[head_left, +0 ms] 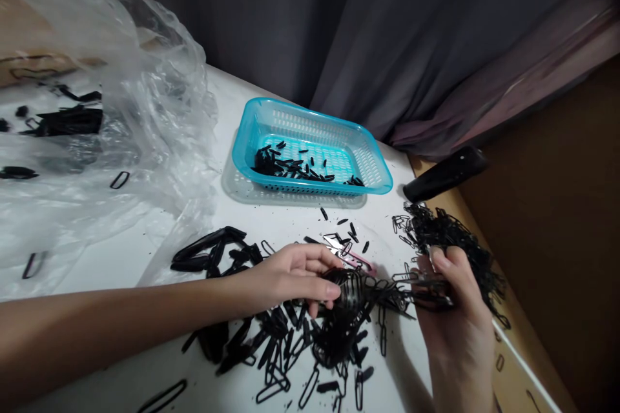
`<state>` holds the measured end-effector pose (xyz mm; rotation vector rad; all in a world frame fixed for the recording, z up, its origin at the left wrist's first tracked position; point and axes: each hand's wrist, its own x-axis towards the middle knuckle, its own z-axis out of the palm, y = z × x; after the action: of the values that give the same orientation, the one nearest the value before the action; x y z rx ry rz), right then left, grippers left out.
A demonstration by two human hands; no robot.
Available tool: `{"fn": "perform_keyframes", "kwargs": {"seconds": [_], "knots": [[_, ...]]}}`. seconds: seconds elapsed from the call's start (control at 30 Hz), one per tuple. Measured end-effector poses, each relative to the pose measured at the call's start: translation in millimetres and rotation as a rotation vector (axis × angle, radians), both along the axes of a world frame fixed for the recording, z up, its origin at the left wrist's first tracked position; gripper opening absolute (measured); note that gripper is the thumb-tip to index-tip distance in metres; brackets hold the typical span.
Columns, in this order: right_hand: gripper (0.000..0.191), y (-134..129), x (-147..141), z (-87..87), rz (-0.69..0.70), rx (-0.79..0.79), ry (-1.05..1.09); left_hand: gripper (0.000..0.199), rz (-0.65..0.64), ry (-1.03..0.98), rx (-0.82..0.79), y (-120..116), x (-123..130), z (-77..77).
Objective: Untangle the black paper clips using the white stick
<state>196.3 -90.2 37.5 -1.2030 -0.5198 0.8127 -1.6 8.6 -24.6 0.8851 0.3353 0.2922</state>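
Observation:
My left hand (305, 277) is closed on one end of a tangled bunch of thin black loops (352, 293), thumb against fingers. At the bunch's other end, my right hand (453, 297) pinches several black loops (431, 297) between thumb and fingers; motion blurs them. The bunch stretches between both hands, just above the table. Under and around my left hand lies a spread of black loops and small solid black slivers (276, 329). Just beyond that hand, a pink-handled metal tool (361, 261) lies partly hidden.
A blue basket (314, 113) with black slivers inside stands at the back on a pale tray (237, 187). Clear plastic bags (165, 110) fill the left. At right are a heap of black loops (450, 232), a black cylindrical object (445, 174) and the table edge. Dark curtains (290, 19) hang behind.

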Motion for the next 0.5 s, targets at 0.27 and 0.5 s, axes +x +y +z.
{"fn": "perform_keyframes", "kwargs": {"seconds": [0.27, 0.5], "knots": [[0.017, -0.2, -2.1, -9.5, -0.106, 0.086, -0.303, 0.045, 0.025, 0.020, 0.087, -2.4, -3.2, 1.6], [0.042, -6.2, -13.5, -13.9, 0.103, -0.001, -0.560, 0.024, -0.028, 0.001, 0.088, -1.2, -0.5, 5.7]]}}
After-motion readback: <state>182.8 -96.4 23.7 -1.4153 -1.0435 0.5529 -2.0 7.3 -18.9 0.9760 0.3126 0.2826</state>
